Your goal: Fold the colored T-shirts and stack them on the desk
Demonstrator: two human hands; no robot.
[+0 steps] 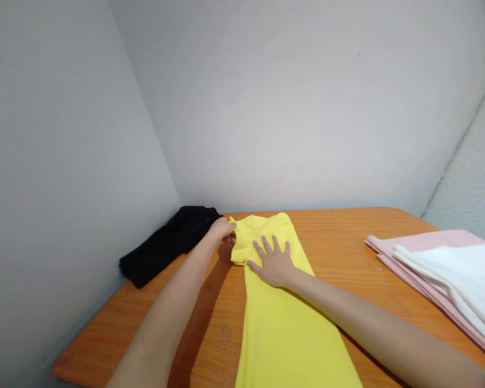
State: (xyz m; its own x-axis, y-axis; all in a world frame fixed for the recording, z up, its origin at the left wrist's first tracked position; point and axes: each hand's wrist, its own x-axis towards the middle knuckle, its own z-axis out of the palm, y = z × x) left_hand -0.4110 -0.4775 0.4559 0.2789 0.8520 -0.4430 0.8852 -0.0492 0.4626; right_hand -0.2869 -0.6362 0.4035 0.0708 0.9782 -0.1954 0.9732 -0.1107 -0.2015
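A yellow T-shirt (291, 328) lies folded lengthwise on the wooden table, its long body running toward me and its short sleeve sticking out to the left. My left hand (223, 229) pinches the edge of that sleeve at the far left, its fingers closed on the cloth. Flat on the upper part of the shirt rests my right hand (273, 264), fingers spread, pressing on the fabric. The shirt's lower end runs out of view at the bottom.
Folded black cloth (170, 242) lies on the left side of the table (339, 231), beside the wall. At the right are folded pink cloth (440, 240) and white cloth (469, 275) on top of it. Pale walls (275, 108) stand behind and on both sides.
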